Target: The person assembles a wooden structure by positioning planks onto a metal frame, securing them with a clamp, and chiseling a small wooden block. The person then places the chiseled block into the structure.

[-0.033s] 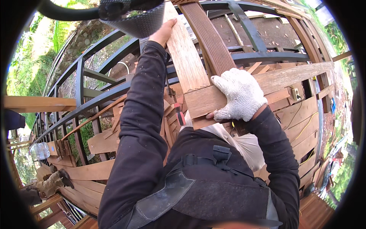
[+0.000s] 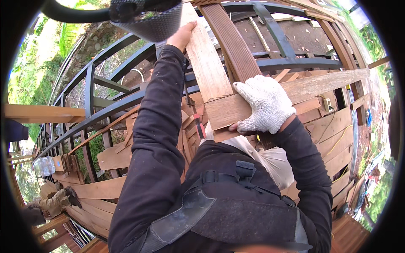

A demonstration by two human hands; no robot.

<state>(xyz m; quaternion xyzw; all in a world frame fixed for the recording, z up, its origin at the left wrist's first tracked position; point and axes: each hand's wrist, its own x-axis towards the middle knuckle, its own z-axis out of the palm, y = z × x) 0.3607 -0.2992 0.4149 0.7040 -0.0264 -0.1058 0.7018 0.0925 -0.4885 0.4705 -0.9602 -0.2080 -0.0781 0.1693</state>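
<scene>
My bare left hand (image 2: 182, 37) is closed on the left edge of a pale wooden board (image 2: 206, 63), which slants away from me. A second wooden board (image 2: 230, 110) lies crosswise, its left part meeting the near end of the pale one. Wearing a white knit glove, my right hand (image 2: 265, 103) wraps over this crosswise board near that joint, with a bare fingertip showing at its lower edge. Just right of the pale board runs a brown grooved plank (image 2: 232, 42). Below the pale board hangs a tool with a red and black handle (image 2: 198, 124), seemingly a bar clamp.
Dark metal framing (image 2: 88, 90) curves across the far side, with soil beyond it. Loose planks (image 2: 107, 189) and offcuts lie around my legs. An outlet (image 2: 327, 103) with a cord is at right. Another person's boot (image 2: 71, 197) shows at lower left, near a clear plastic bottle (image 2: 44, 166).
</scene>
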